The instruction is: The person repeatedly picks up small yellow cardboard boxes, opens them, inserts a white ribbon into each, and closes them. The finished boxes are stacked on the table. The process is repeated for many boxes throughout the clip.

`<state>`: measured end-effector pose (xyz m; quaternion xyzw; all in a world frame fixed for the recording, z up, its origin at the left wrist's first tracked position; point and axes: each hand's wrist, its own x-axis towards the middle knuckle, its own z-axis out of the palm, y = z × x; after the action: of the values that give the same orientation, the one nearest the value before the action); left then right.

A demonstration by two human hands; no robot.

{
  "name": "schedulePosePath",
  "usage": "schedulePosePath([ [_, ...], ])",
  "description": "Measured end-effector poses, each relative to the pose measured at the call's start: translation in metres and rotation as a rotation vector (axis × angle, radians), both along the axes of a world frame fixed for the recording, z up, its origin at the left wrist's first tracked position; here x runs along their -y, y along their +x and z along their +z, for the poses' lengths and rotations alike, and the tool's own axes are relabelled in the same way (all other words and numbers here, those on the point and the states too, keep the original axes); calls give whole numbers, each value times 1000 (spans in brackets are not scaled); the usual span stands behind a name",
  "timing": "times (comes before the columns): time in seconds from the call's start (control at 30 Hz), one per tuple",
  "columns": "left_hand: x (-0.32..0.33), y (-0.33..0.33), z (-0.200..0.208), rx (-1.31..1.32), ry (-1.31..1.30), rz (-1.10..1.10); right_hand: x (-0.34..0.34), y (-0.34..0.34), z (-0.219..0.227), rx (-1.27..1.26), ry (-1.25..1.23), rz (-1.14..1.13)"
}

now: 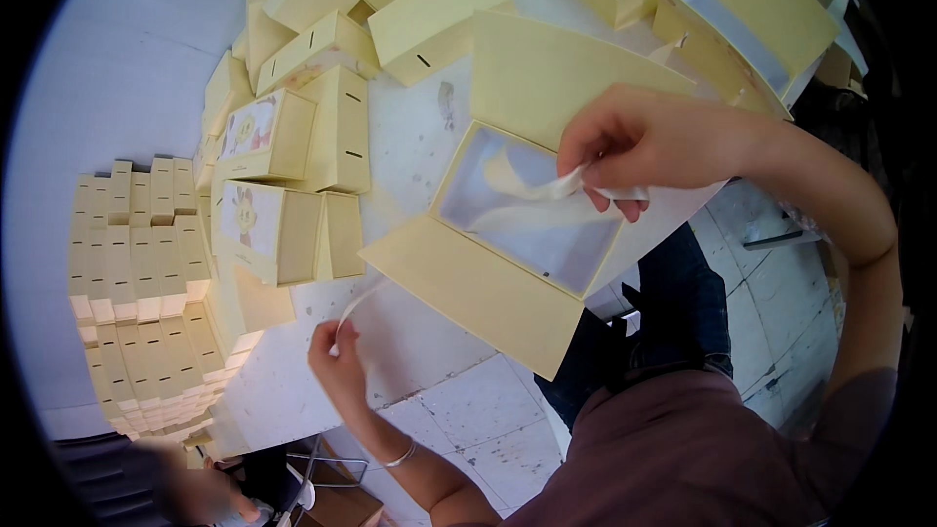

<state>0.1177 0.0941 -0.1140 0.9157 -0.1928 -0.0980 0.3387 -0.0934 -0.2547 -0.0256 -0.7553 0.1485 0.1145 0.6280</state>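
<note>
A pale yellow box [478,283] lies spread open at the table's edge in front of me, its lid and front panel folded outward and its inside whitish. Over that hollow, my right hand [625,151] is closed in a pinch on a cream ribbon [532,189], which loops down toward the box's inside. To the left of the front panel, my left hand [337,361] pinches the end of a thin white strip [359,303]. Whether this strip is paper or ribbon I cannot tell.
Closed yellow boxes [283,229] with printed pictures crowd the table's left and far side. Tall stacks of them [137,278] stand at far left. Another open box [742,29] is at the upper right. A person [181,488] is at the lower left beside a metal-framed seat [332,468].
</note>
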Motion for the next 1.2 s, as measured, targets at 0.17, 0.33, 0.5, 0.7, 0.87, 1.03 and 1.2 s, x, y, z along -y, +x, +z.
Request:
schedulePosePath([
  [0.17, 22, -34, 51, 422, -142, -43, 0, 5, 6, 192, 49, -18],
  [0.33, 131, -78, 98, 199, -591, -621, -4, 8, 17, 374, -289, 71],
  [0.5, 164, -59, 106, -851, -712, -850, -5, 14, 26, 439, -599, 57],
  [0.7, 159, -74, 99, -763, -538, -708, 2, 14, 12, 572, -748, -204],
  [0.87, 166, -84, 100, -533, -421, -786, 1, 16, 11, 668, -845, -308],
  [1.03, 165, -82, 95, -624, -328, -742, 1, 14, 19, 442, -1095, -228],
  [1.2, 160, -74, 96, -935, -579, -717, -19, 18, -3, 1342, -1296, 43],
])
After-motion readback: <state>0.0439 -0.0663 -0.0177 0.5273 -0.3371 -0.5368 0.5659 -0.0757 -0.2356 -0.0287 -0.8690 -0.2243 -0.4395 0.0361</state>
